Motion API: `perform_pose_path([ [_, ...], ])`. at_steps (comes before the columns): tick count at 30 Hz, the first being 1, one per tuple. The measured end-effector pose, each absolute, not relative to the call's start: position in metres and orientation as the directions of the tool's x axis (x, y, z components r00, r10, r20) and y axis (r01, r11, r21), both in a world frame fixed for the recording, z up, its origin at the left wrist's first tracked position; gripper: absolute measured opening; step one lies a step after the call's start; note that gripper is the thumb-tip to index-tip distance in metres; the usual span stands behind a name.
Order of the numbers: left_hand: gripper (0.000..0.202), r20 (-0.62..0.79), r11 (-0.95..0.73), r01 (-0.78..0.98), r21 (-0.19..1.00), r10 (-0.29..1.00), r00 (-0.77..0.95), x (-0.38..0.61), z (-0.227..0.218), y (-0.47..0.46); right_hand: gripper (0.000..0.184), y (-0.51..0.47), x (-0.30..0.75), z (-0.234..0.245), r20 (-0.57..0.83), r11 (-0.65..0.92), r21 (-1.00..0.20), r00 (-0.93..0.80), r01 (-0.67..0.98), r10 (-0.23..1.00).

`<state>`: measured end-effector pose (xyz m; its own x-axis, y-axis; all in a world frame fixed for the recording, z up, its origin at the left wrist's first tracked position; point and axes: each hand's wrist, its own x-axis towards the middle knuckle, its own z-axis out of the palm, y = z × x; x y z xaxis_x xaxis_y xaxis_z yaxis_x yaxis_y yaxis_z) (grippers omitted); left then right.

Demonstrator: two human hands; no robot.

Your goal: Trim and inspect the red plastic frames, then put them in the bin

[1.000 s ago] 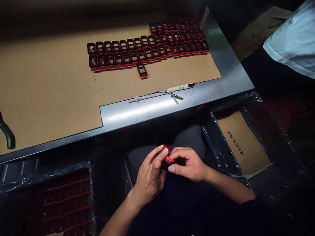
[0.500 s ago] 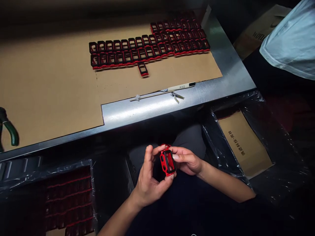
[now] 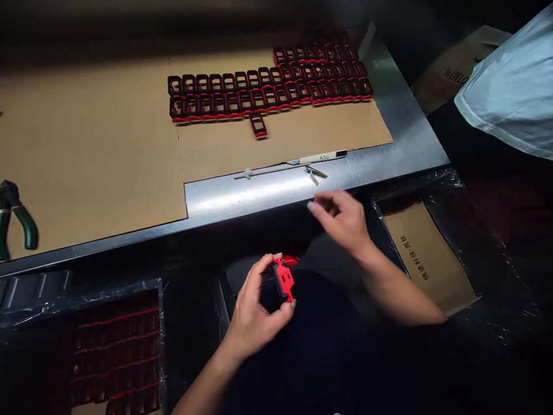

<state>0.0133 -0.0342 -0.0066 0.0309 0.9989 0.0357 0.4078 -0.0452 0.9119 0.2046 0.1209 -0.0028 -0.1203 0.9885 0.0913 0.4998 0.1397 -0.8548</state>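
Observation:
My left hand (image 3: pixel 259 314) grips a red and black plastic watch-case-like frame (image 3: pixel 284 280) by its two ends, between thumb and fingertips. The red side with small slots faces right. A shiny red piece (image 3: pixel 291 260) shows just behind it; whether the two are joined I cannot tell. My right hand (image 3: pixel 343 222) is off the frame, raised near the table's front edge, thumb and curled fingers apart with nothing visible between them. Closest to it on the metal edge lies what looks like a small nail clipper (image 3: pixel 317 173). A pale-handled craft knife (image 3: pixel 322 157) and a cotton-tipped stick (image 3: pixel 268 170) lie beyond.
Rows of similar frames (image 3: pixel 228 102) stand on the cardboard sheet (image 3: pixel 108 155), one frame (image 3: pixel 258 125) apart in front. Green-handled cutters (image 3: pixel 19 222) lie left. Plastic-lined boxes flank my lap, one with frames (image 3: pixel 116 357), one with cardboard (image 3: pixel 421 259). Another person's pale garment (image 3: pixel 514 86) is at right.
My right hand has let go of the frame and moved up toward the table edge. My left hand has kept hold and turned the frame, so its slotted red side now shows.

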Motion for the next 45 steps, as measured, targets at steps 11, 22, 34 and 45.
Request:
perform_pose_path([
  [11, 0.075, 0.223, -0.243, 0.266, 0.933, 0.969, 0.102, 0.012, -0.008, -0.040, 0.022, 0.094, 0.234, 0.009, 0.205, 0.428, -0.692, -0.411, 0.581, 0.888],
  [22, 0.080, 0.182, -0.252, 0.289, 0.924, 0.951, 0.248, 0.016, -0.008, -0.033, 0.009, 0.009, 0.236, 0.024, 0.367, 0.636, -0.695, -0.595, 0.336, 0.715],
  [34, 0.078, 0.210, -0.274, 0.317, 0.908, 0.952, 0.222, 0.016, -0.008, -0.036, 0.005, 0.013, 0.231, 0.028, 0.349, 0.684, -0.643, -0.664, 0.344, 0.662],
  [45, 0.081, 0.188, -0.275, 0.347, 0.897, 0.946, 0.263, 0.014, -0.008, -0.037, 0.009, 0.015, 0.234, 0.031, 0.293, 0.690, -0.644, -0.728, 0.329, 0.620],
])
